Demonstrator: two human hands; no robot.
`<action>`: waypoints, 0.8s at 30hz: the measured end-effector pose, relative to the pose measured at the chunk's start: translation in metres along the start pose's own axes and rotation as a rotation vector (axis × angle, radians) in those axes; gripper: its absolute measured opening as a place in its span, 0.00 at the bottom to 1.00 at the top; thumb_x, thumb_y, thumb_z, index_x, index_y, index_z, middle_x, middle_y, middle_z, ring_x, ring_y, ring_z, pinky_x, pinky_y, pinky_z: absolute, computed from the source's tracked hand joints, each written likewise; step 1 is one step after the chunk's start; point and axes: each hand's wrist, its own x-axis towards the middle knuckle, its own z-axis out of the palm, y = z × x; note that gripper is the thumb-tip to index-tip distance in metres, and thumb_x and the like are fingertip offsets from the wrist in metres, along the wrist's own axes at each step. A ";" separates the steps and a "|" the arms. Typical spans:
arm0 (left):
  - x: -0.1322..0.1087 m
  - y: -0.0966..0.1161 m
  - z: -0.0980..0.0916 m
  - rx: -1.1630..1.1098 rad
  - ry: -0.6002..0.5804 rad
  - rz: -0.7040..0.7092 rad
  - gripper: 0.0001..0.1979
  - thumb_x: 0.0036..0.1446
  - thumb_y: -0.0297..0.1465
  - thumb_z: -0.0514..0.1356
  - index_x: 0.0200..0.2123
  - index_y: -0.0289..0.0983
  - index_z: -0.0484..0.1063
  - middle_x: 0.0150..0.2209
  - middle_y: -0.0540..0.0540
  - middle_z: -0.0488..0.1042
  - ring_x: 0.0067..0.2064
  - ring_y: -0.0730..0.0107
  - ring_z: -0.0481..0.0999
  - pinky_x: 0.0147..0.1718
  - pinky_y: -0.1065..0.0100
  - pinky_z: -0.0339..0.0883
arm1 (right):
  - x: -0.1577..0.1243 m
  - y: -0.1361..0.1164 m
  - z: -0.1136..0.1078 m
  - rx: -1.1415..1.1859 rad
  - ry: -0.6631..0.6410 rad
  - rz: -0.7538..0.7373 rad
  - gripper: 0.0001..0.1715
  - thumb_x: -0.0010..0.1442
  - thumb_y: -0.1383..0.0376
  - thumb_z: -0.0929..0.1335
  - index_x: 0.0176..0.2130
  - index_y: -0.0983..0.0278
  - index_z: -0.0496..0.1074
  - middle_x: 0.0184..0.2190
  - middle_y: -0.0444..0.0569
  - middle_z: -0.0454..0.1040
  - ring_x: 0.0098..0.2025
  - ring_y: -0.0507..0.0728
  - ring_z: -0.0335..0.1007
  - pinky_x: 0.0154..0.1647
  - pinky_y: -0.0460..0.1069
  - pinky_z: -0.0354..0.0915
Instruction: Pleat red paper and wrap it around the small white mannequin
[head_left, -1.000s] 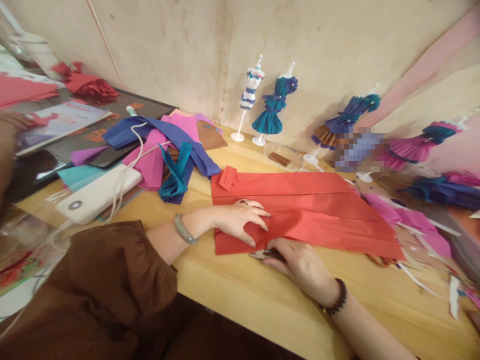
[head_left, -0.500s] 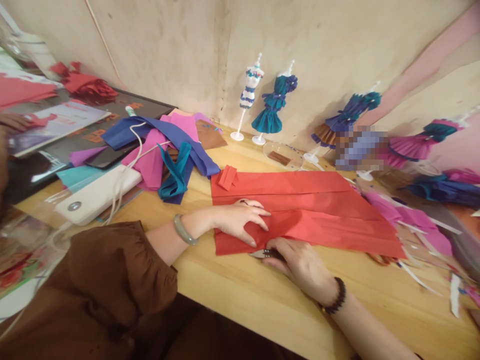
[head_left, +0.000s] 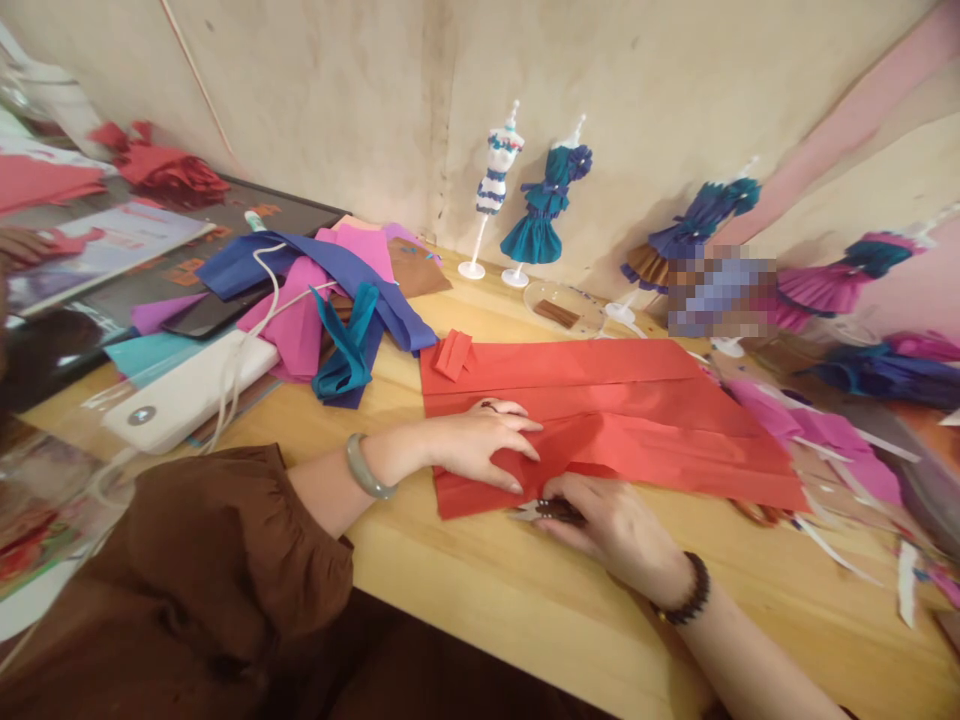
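A large red sheet (head_left: 585,372), paper or cloth, lies on the wooden table (head_left: 465,590) with long creases across it. My left hand (head_left: 487,445) rests flat on its near left part, fingers spread. My right hand (head_left: 600,515) grips a small knife (head_left: 551,511) with a dark, studded handle and a pointed silver blade aimed left. The blade is at the sheet's near edge, just below my left fingertips. Beside my right fingers the sheet is lifted and parted. A small folded red piece (head_left: 454,356) lies on the sheet's far left corner.
White mini mannequins (head_left: 491,185), several in ruffled dresses, stand along the wall. Left are coloured strips (head_left: 296,265), a white power strip (head_left: 191,385) with cables, and another person's hand (head_left: 26,243). Pink scraps (head_left: 847,450) lie right; orange scissor handles (head_left: 761,512) show under the sheet.
My right hand and the knife have shifted slightly right and down. The sheet's near left corner has moved a little right. My left hand stays nearly in place.
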 end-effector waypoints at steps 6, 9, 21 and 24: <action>-0.002 0.007 -0.004 0.044 0.021 -0.025 0.25 0.58 0.44 0.62 0.56 0.41 0.72 0.68 0.41 0.55 0.69 0.47 0.46 0.64 0.48 0.48 | -0.002 0.005 -0.001 -0.005 0.002 0.017 0.18 0.67 0.52 0.63 0.35 0.63 0.69 0.25 0.45 0.73 0.24 0.52 0.70 0.25 0.46 0.61; -0.007 0.009 -0.013 0.049 0.010 -0.023 0.26 0.54 0.42 0.65 0.56 0.42 0.72 0.68 0.42 0.55 0.69 0.48 0.46 0.63 0.49 0.49 | -0.002 0.005 -0.001 -0.014 -0.001 0.019 0.18 0.67 0.52 0.63 0.35 0.63 0.69 0.25 0.45 0.73 0.24 0.52 0.69 0.25 0.45 0.61; -0.009 0.003 -0.018 0.024 -0.146 -0.083 0.30 0.51 0.45 0.67 0.57 0.47 0.71 0.71 0.45 0.49 0.71 0.46 0.40 0.64 0.46 0.44 | 0.000 0.002 -0.004 0.000 0.002 0.016 0.18 0.68 0.53 0.62 0.35 0.63 0.68 0.25 0.45 0.73 0.24 0.52 0.69 0.25 0.45 0.61; -0.008 0.005 -0.019 0.023 -0.147 -0.081 0.30 0.50 0.44 0.67 0.57 0.47 0.71 0.71 0.45 0.49 0.71 0.45 0.40 0.64 0.46 0.43 | 0.002 0.001 -0.004 0.012 0.009 0.011 0.17 0.68 0.53 0.63 0.34 0.63 0.68 0.25 0.45 0.74 0.24 0.51 0.69 0.25 0.45 0.61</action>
